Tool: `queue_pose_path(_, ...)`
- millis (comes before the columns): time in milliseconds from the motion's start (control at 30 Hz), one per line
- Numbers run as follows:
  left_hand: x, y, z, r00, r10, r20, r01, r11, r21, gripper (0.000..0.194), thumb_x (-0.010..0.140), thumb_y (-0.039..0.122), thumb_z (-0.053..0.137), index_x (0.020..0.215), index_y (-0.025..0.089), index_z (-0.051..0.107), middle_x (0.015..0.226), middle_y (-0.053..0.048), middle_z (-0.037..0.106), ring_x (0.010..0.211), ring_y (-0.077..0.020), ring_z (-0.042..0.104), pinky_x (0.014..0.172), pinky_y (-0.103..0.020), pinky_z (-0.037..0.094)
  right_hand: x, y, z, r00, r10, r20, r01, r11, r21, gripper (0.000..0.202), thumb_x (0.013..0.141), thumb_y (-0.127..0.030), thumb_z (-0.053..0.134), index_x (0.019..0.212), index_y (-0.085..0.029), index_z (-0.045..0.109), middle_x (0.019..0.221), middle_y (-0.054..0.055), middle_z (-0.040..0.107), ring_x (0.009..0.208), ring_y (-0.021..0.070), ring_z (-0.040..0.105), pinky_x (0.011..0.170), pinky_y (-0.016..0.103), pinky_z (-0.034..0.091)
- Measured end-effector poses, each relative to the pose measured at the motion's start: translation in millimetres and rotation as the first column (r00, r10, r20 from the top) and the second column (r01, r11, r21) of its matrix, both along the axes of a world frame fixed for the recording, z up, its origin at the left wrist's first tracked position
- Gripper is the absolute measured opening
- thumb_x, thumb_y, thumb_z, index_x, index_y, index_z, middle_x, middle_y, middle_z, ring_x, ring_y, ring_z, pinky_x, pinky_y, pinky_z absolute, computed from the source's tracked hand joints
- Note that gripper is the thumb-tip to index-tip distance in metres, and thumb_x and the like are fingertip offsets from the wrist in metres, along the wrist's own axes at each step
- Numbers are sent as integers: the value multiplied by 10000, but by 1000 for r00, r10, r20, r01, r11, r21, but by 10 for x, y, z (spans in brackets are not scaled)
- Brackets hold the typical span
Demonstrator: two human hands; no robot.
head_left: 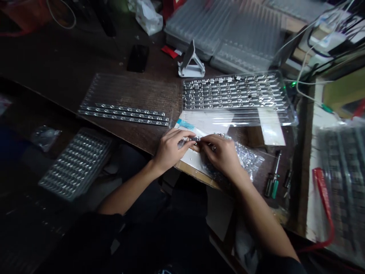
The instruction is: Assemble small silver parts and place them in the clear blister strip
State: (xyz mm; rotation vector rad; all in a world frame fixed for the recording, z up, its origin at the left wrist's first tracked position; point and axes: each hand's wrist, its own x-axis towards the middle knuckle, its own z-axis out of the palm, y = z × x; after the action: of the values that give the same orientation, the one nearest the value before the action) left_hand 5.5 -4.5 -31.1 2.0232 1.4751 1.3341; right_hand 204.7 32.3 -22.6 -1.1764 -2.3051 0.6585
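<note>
My left hand (172, 147) pinches a small metal part (194, 139) between thumb and fingertips, over a white sheet (192, 159) at the table's front edge. From the right, my right hand (221, 151) meets the same part, its thumb and fingers close together. Whether it holds a piece of its own is too small to tell. A clear bag of small shiny parts (251, 158) lies beside and partly under my right hand. Behind my hands, a clear tray (131, 89) on the left bears several metal strips, and a fuller tray (289, 114) of metal parts lies on the right.
Screwdrivers (274, 182) lie at the right. A phone stand (191, 66), a dark flat object (138, 58) and stacked clear trays (228, 30) are at the back. Another filled tray (74, 165) sits lower left. Cables and a red strap (325, 201) are at the right.
</note>
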Motion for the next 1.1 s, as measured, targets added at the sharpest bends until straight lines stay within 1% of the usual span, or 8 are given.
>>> queue_pose_path(100,-130,-39,28,999,35,-19,-35,999,-24,223,878,255,748,1088,204,690,1003,-38,781,960,-175,713,914,-328,541,-77,-34,7,991,128,40,-128,992,1,246,966,-163,524,1073,-183,745,991,105,742,832,207,701,737,300,532)
queue_pose_path(300,-400,-24,55,981,63,-186,-73,996,-51,255,877,273,748,1121,240,685,1002,-19,786,968,-200,701,918,-371,533,-138,-112,40,941,156,300,-208,967,148,282,940,-60,505,1084,-153,729,989,131,712,869,246,647,761,353,512)
queue_pose_path(467,-716,214,166,959,100,-266,-115,992,-44,135,930,289,666,1041,231,714,1040,-32,775,991,-204,695,928,-366,530,-136,-75,50,945,211,249,-239,967,89,326,955,-84,512,1192,-187,711,1038,116,725,912,239,668,784,354,542)
queue_pose_path(667,-921,668,223,982,139,-126,-165,961,-224,121,917,290,629,1002,209,658,1004,-45,765,964,-201,738,882,-312,541,-43,-32,59,991,110,77,-117,989,92,344,1016,-206,454,1274,-149,673,1221,161,697,1016,279,691,858,413,568)
queue_pose_path(767,-921,751,195,964,52,-261,-113,968,-223,69,899,265,636,919,213,678,1048,-49,761,1048,-225,697,984,-379,510,16,-39,98,995,98,34,-100,993,59,324,1016,-217,458,1226,-138,692,1190,156,703,1025,274,691,871,401,563)
queue_pose_path(867,-971,764,195,895,55,-442,-143,975,-169,80,896,264,642,864,220,700,1190,-60,729,1198,-265,604,1107,-469,421,87,-41,155,994,109,26,-110,993,45,299,1006,-201,470,1167,-136,714,1167,148,709,1016,267,688,871,395,551)
queue_pose_path(1000,-1065,775,254,818,70,-571,-186,972,-147,114,909,274,621,874,219,715,1247,-65,701,1242,-292,559,1106,-492,411,196,-29,232,989,44,139,-50,998,40,255,972,-176,516,1085,-134,740,1054,137,731,952,271,681,828,392,526)
queue_pose_path(1100,-1042,782,276,810,10,-586,-148,971,-189,115,912,268,608,908,222,713,1231,-57,709,1205,-277,586,1089,-477,425,252,-28,271,971,-6,240,0,1000,27,223,958,-203,560,1037,-126,754,983,132,731,924,275,675,800,380,504)
